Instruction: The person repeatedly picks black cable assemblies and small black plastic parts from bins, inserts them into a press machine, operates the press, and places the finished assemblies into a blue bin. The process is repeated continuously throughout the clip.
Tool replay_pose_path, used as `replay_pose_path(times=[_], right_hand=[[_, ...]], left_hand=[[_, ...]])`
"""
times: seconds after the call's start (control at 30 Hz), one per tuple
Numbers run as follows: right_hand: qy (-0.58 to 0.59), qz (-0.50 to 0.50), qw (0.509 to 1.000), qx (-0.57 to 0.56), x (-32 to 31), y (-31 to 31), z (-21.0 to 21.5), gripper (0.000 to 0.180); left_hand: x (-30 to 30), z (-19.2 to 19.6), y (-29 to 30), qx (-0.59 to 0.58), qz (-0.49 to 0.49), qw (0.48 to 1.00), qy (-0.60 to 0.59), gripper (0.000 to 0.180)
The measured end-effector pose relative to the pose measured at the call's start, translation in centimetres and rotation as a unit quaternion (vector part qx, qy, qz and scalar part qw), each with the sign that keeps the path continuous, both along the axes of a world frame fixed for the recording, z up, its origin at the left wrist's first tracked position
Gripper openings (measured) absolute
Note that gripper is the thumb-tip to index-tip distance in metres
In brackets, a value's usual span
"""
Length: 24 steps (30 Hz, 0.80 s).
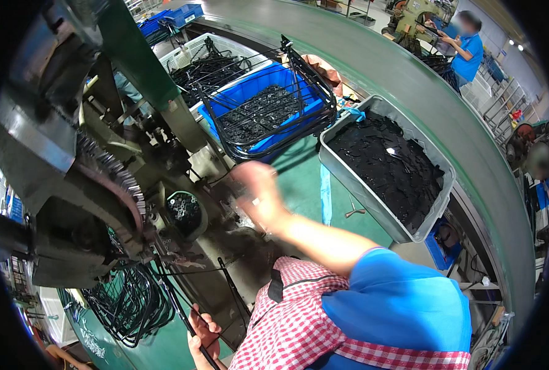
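At the lower middle, my left hand (205, 339) is closed around a thin black metal rod (177, 302), part of a black frame that reaches up to the machine (83, 203). My right hand (259, 188) is over the machine's edge, in front of the blue bin. Motion smears its fingers, so I cannot tell whether it holds anything. Left of it, a round cup (187, 213) on the machine contains small ring-shaped metal parts. Small dark parts (263, 114) fill the blue bin (209, 120), and a black wire frame (314, 74) rests across its top.
A grey tub (376, 216) of flat black pieces stands to the right, beside a three-armed wrench (355, 209). Behind runs a green conveyor (373, 46). A white crate (178, 55) carries black parts. Bent black frames (129, 308) hang at lower left. Another person (469, 52) stands far right.
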State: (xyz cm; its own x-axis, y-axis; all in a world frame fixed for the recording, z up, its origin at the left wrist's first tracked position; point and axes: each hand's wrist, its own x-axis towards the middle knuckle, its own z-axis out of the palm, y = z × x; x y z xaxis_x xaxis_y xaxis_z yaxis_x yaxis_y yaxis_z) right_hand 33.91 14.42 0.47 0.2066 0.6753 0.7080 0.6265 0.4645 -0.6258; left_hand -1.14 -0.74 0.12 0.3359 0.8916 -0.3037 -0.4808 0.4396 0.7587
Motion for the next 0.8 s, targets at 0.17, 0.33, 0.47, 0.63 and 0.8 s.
replay_pose_path(times=[0.17,0.33,0.47,0.63,0.8], right_hand=[[-0.044,-0.399,0.908,-0.116,21.7,-6.5,-8.0,0.039],[0.003,-0.359,0.704,-0.612,29.1,-11.0,-11.8,0.061],[-0.029,-0.323,0.707,-0.629,29.9,-10.7,-15.7,0.054],[0.054,-0.404,0.821,-0.4,31.1,-12.6,-17.3,0.044],[0.365,-0.362,0.824,-0.237,28.9,-12.2,-12.4,0.033]], left_hand=[[-0.3,-0.6,0.7,-0.015,-0.021,0.999,-0.028,0.09],[0.3,0.4,0.5,-0.038,0.004,0.999,0.013,0.089],[1.6,1.7,1.2,-0.053,-0.005,0.998,0.034,0.09],[1.7,1.3,1.0,-0.056,0.003,0.998,0.039,0.092],[1.9,1.7,1.2,-0.072,0.007,0.996,0.055,0.094]])
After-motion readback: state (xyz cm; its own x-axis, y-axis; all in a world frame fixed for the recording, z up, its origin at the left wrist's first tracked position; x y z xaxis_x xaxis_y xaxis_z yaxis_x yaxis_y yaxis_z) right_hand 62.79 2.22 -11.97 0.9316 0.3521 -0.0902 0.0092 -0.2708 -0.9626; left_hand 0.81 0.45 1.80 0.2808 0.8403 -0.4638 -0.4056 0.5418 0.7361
